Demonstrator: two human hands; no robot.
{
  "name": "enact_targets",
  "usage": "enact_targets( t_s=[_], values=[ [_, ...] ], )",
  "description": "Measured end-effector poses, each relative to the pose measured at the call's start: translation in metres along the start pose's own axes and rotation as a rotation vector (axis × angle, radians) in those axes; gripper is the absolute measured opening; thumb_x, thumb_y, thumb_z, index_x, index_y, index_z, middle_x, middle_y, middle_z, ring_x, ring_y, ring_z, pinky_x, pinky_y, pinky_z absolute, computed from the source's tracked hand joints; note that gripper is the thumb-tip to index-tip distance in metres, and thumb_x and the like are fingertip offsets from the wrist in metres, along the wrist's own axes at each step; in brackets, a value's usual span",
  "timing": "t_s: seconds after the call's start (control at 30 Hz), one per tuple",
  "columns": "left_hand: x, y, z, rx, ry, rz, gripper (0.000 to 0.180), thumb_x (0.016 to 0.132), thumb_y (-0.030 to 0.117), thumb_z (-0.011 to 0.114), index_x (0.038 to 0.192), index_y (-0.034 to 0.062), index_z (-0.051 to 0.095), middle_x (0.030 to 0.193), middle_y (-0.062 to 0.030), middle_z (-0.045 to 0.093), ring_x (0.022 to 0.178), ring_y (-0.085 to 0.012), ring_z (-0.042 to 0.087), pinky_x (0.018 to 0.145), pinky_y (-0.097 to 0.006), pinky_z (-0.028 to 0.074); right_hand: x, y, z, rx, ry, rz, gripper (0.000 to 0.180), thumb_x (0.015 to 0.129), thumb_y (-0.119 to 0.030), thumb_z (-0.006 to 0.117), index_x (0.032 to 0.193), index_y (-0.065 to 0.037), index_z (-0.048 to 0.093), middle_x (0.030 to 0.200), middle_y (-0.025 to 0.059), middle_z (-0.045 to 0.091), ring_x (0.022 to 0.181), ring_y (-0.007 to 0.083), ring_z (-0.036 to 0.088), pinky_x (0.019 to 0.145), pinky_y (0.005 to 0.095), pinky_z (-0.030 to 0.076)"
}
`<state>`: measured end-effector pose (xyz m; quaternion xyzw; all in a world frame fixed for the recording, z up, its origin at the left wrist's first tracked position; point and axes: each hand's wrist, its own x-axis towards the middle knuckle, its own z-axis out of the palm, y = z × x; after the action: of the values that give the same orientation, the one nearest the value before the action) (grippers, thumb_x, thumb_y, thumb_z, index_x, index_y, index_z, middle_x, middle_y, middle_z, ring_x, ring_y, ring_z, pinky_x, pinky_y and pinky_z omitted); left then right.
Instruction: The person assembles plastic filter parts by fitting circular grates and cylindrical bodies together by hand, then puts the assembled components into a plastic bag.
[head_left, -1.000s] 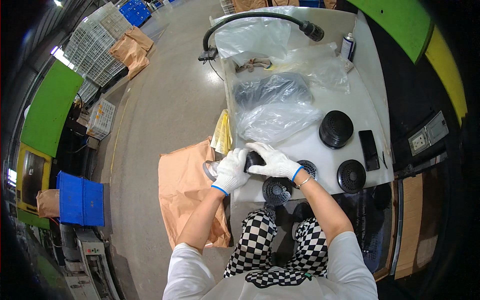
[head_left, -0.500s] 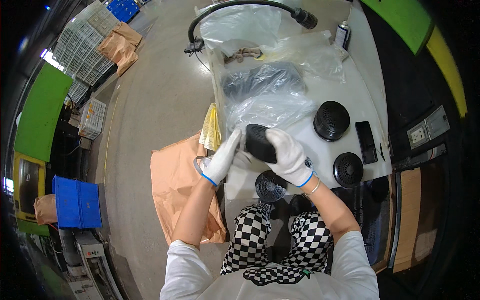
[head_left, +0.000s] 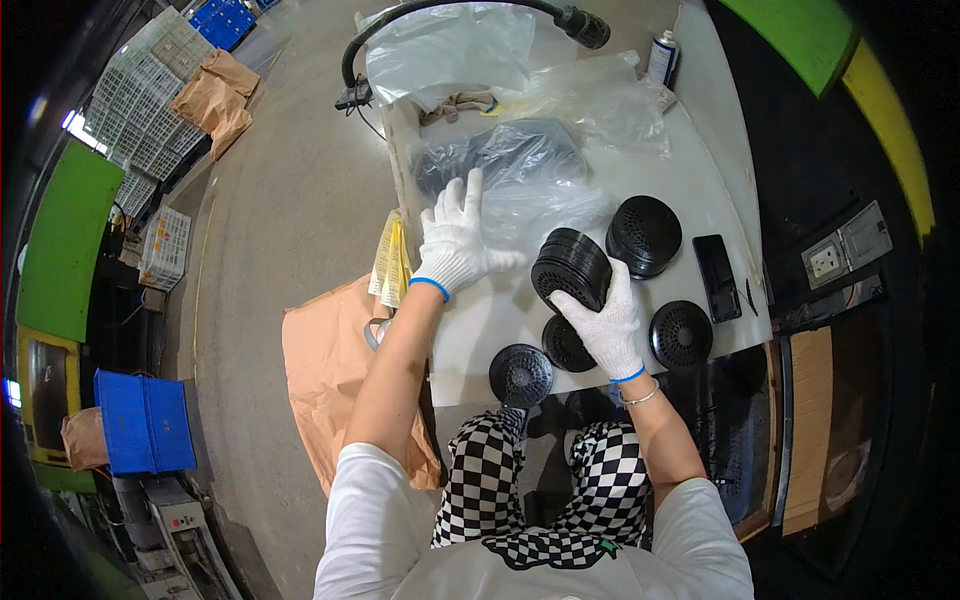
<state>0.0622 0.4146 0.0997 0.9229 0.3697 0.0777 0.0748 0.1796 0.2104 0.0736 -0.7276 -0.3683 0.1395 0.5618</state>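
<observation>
My right hand point(head_left: 607, 325), in a white knit glove, grips a tilted stack of black round perforated covers point(head_left: 571, 264) above the table. My left hand point(head_left: 455, 242), gloved too, is spread with nothing in it, near a clear plastic bag point(head_left: 560, 212) and its dark contents. Another black stack point(head_left: 643, 236) stands just beyond the held one. Single black perforated discs lie near the table's front edge: a left disc point(head_left: 521, 376), a middle disc point(head_left: 568, 345) partly behind my right hand, and a right disc point(head_left: 681, 335).
On the right of the pale table point(head_left: 470, 335) lies a black phone point(head_left: 714, 276). A spray can point(head_left: 662, 58) and a bendable black lamp point(head_left: 582, 27) are at the far end. Brown paper point(head_left: 335, 350) hangs left, by yellow printed strips point(head_left: 391, 262). Blue crates point(head_left: 145, 420) stand further left.
My left hand has come off the black piece, opened and moved up and left. My right hand has moved right and lower with a stack in it. A middle disc now shows.
</observation>
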Motion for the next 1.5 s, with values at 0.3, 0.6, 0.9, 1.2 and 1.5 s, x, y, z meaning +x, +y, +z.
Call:
enact_targets(
  t_s=[0.3,0.6,0.9,1.2,1.5],
  values=[
    [0.029,-0.053,0.004,-0.978,0.342,-0.539,0.030,0.092,0.022,0.050,0.110,0.0020,0.062,0.096,-0.0100,0.066,0.085,-0.0248,0.064,0.081,-0.034,0.051,-0.002,0.010,0.008,0.068,-0.053,0.091,0.062,0.070,-0.032,0.083,0.114,-0.004,0.052,0.100,0.0159,0.067,0.091,0.0279,0.067,0.081,0.0379,0.052],
    [-0.001,-0.003,-0.041,0.144,-0.099,-0.135,0.053,0.082,0.028,0.064,0.131,0.0116,0.053,0.113,-0.0223,0.059,0.101,-0.0398,0.061,0.086,-0.045,0.049,0.032,0.002,0.022,-0.001,-0.029,0.031,0.065,0.070,-0.036,0.082,0.116,-0.004,0.050,0.101,0.0174,0.065,0.094,0.0323,0.065,0.081,0.0414,0.051],
    [0.011,0.008,-0.031,-1.388,0.250,-0.339,0.031,0.091,0.014,0.056,0.119,0.0015,0.062,0.094,-0.0038,0.066,0.082,-0.0139,0.058,0.075,-0.025,0.047,0.081,-0.007,0.045,0.011,0.194,-0.185,0.063,0.069,-0.032,0.082,0.116,-0.004,0.051,0.102,0.0185,0.064,0.091,0.0336,0.064,0.079,0.0420,0.051],
    [0.023,-0.011,0.004,-1.537,0.381,-0.315,0.037,0.085,0.006,0.049,0.120,0.0046,0.059,0.105,-0.0063,0.062,0.089,-0.0134,0.056,0.077,-0.025,0.046,0.077,0.020,0.085,-0.292,-0.036,-0.508,0.051,0.072,-0.024,0.075,0.115,-0.006,0.052,0.106,0.0159,0.060,0.098,0.0341,0.059,0.081,0.0433,0.050],
    [-0.009,-0.004,0.004,-0.179,-0.109,-0.561,0.057,0.078,0.018,0.063,0.133,0.0123,0.048,0.122,-0.0243,0.056,0.117,-0.0365,0.056,0.095,-0.042,0.047,0.082,0.007,0.093,-0.447,-0.257,0.081,0.056,0.071,-0.047,0.074,0.100,0.000,0.065,0.088,0.0221,0.069,0.083,0.0374,0.068,0.076,0.0457,0.053]
  ],
)
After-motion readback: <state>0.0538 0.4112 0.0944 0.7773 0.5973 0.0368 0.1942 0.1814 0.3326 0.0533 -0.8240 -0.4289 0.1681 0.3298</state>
